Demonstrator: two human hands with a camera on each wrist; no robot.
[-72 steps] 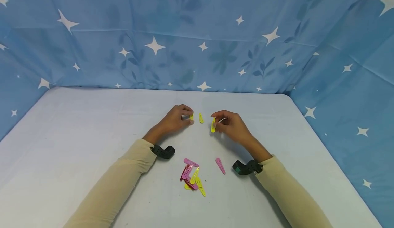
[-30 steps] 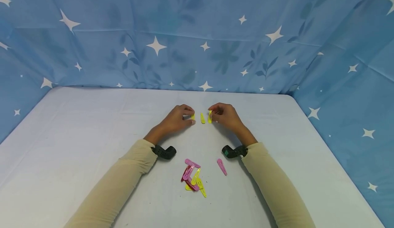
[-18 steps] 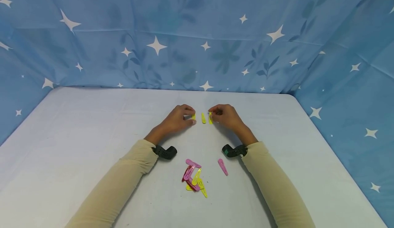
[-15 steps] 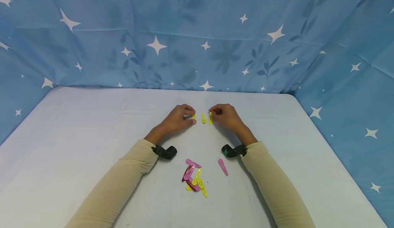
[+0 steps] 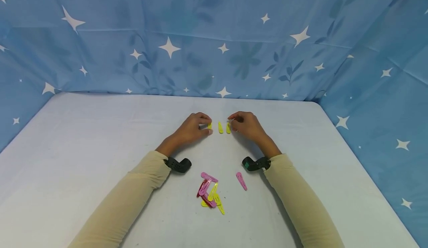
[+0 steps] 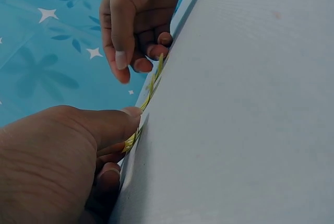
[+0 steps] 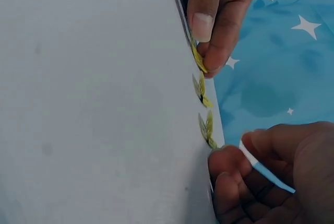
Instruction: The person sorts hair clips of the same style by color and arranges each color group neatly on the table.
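Three yellow snap hair clips stand in a row near the table's far side in the head view. My left hand (image 5: pixel 191 129) holds the leftmost yellow hair clip (image 5: pixel 209 126) at its ends between thumb and fingers. The middle clip (image 5: pixel 220 128) lies untouched. Beside the rightmost clip (image 5: pixel 228 128) is my right hand (image 5: pixel 248 126), its thumb and forefinger parted in the right wrist view, with a fingertip (image 7: pixel 229 158) close to that clip's end (image 7: pixel 209 130). Whether that fingertip touches the clip, I cannot tell.
Nearer on the white table (image 5: pixel 117 129) is a small pile of pink, red and yellow hair clips (image 5: pixel 213 192). A single pink clip (image 5: pixel 241 181) lies to its right. A blue star-patterned curtain (image 5: pixel 200 65) hangs behind the table.
My right hand brought a yellow clip leftward and set it down right of the middle one, then let go of it. The left hand stays at its clip.
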